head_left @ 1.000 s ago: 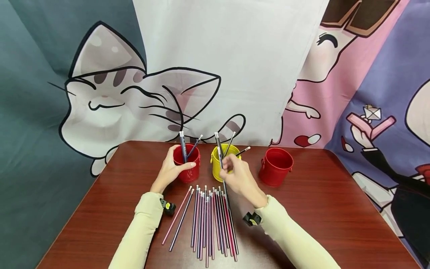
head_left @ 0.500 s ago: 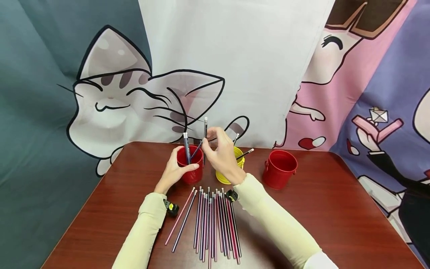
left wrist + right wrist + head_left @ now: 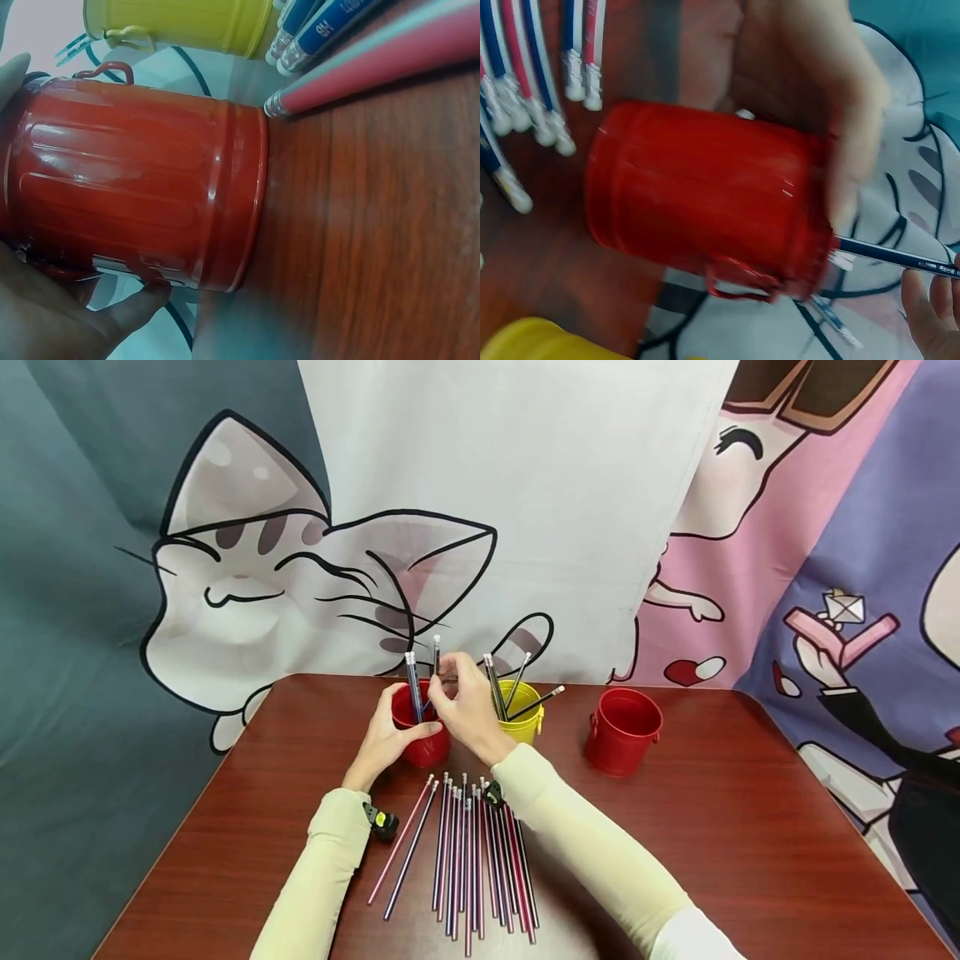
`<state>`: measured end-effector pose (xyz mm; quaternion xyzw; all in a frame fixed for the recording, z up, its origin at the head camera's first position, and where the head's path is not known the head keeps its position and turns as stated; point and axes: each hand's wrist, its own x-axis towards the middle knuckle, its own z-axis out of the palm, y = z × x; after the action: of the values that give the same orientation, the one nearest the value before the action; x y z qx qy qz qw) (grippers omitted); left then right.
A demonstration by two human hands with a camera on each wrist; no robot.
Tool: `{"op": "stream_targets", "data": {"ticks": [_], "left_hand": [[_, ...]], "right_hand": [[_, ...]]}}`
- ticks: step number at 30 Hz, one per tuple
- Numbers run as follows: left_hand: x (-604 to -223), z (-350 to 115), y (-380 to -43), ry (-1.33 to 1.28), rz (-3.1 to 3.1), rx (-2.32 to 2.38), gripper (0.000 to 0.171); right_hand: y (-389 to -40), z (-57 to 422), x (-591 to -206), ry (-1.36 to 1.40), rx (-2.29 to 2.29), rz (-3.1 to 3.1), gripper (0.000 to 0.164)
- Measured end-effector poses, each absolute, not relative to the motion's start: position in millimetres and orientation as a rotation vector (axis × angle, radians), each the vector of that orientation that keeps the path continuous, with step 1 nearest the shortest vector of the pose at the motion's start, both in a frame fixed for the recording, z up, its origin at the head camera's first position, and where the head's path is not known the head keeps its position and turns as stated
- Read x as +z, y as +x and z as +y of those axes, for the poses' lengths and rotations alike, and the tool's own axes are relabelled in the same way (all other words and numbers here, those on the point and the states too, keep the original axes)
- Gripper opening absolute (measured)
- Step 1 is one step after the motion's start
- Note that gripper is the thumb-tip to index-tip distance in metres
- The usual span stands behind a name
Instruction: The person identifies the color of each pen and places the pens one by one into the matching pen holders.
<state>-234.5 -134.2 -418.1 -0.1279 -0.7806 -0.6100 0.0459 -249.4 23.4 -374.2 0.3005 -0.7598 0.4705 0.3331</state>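
Observation:
My left hand [image 3: 384,739] grips the left red bucket [image 3: 427,752] around its side, thumb along the front near the rim. The bucket [image 3: 127,165] stands upright on the table. Two dark pencils [image 3: 414,689] lean in it, eraser ends up. Over its mouth, my right hand [image 3: 468,706] pinches a dark pencil [image 3: 889,253] between thumb and fingers, eraser end up. In the right wrist view the pencil's lower end passes inside the rim. Just right, partly behind my right hand, is a yellow bucket [image 3: 528,728] with several pencils standing in it.
A second red bucket [image 3: 621,743] stands at the right with no pencils showing. Several pencils [image 3: 468,860] lie side by side in front of the buckets, with a pink pencil [image 3: 400,843] and a dark one slightly apart on their left. Behind the table [image 3: 720,827] hangs a cartoon curtain [image 3: 540,485].
My right hand has moved left from the yellow bucket to the left red bucket with a dark pencil, then lowered it into the mouth. The left hand stays on the bucket.

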Motion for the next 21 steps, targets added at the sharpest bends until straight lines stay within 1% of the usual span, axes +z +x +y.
{"op": "stream_targets", "data": {"ticks": [5, 12, 21], "left_hand": [[-417.5, -134.5, -235.3, -0.400, -2.377, -1.862, 0.078], [-417.5, -133.9, -236.1, -0.395, -2.369, -1.839, 0.076], [-417.5, -133.7, -236.4, -0.389, -2.372, -1.857, 0.077]], "right_hand": [[-248.5, 16.6, -390.4, 0.783, 1.303, -2.040, 0.018], [-247.7, 16.0, -404.0, 0.752, 1.308, -2.125, 0.028], [-251.4, 17.2, -412.2, 0.741, 1.306, -2.167, 0.028]]}}
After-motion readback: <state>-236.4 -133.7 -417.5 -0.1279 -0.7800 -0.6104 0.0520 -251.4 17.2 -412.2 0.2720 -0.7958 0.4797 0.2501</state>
